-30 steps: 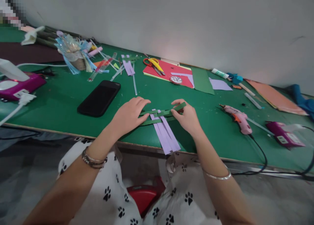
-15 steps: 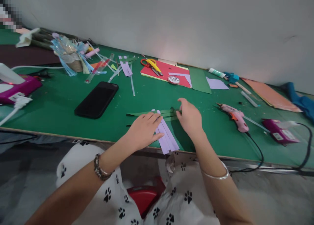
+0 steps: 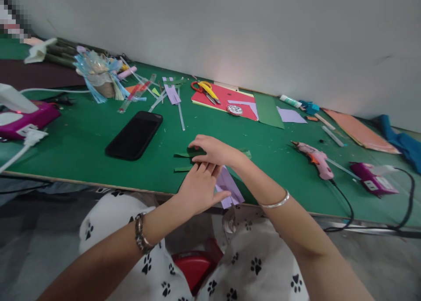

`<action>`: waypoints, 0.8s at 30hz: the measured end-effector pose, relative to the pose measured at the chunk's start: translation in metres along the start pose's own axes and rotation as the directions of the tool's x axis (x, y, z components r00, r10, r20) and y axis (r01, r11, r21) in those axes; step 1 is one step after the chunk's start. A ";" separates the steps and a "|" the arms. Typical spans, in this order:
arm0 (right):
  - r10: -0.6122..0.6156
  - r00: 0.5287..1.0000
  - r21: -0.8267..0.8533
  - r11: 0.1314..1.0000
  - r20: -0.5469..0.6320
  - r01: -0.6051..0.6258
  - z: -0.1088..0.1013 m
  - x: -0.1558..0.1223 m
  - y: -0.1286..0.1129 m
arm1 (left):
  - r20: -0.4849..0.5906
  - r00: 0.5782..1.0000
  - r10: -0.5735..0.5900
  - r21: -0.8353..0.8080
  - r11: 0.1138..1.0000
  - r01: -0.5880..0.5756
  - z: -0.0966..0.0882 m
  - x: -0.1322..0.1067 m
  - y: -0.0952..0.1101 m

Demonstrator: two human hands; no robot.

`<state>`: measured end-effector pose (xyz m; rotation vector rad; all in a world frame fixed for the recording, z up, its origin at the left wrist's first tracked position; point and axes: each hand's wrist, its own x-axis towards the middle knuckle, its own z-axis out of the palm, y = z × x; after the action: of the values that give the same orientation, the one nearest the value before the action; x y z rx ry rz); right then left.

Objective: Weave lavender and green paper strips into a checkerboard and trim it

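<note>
My left hand [image 3: 202,188] lies flat with its fingers stretched over a sheet of slit purple paper [image 3: 230,189] at the table's front edge. The strips under the fingers are hidden. Crossing over it, my right hand [image 3: 213,151] reaches left, its thumb and index finger curved and apart around a green paper strip [image 3: 182,154]; a firm grip does not show. A second green strip [image 3: 182,169] pokes out left of my left hand. Other green strip ends [image 3: 246,153] show right of my right wrist.
A black phone [image 3: 134,134] lies to the left. Scissors [image 3: 207,90] rest on red paper [image 3: 241,100] at the back. A pink glue gun [image 3: 314,157] and a purple power strip [image 3: 373,178] with cables lie on the right. Another purple power strip [image 3: 29,119] stands far left.
My right hand has moved left from the right ends of the green strips, across the purple paper and over my left fingers. My left hand stays on the paper. The view shifts slightly.
</note>
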<state>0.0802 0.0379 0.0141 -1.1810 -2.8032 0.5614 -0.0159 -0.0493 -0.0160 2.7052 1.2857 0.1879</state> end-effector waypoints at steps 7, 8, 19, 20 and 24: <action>0.015 0.999 -0.122 0.992 0.033 -0.011 0.003 0.011 -0.022 | -0.004 1.000 -0.003 -0.041 0.999 0.003 0.001 -0.001 -0.001; 0.015 1.000 -0.137 0.990 0.008 -0.014 0.004 0.012 -0.023 | -0.004 1.000 -0.004 -0.048 0.999 0.004 0.001 -0.002 -0.001; 0.407 0.724 0.505 0.858 -0.557 -0.094 -0.009 -0.024 0.019 | -0.043 0.999 0.024 -0.035 0.999 -0.026 0.003 -0.002 -0.001; 0.463 0.689 0.549 0.828 -0.558 -0.112 -0.008 -0.030 0.025 | -0.038 0.999 0.029 -0.037 0.999 -0.031 0.004 -0.002 -0.001; 0.566 0.607 0.612 0.774 -0.558 -0.160 0.001 -0.051 0.040 | -0.074 0.995 0.071 -0.094 0.993 -0.078 0.002 -0.002 -0.004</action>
<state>0.1437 0.0277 0.0044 -1.4526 -1.5915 0.6183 -0.0194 -0.0485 -0.0183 2.6881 1.1624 0.3477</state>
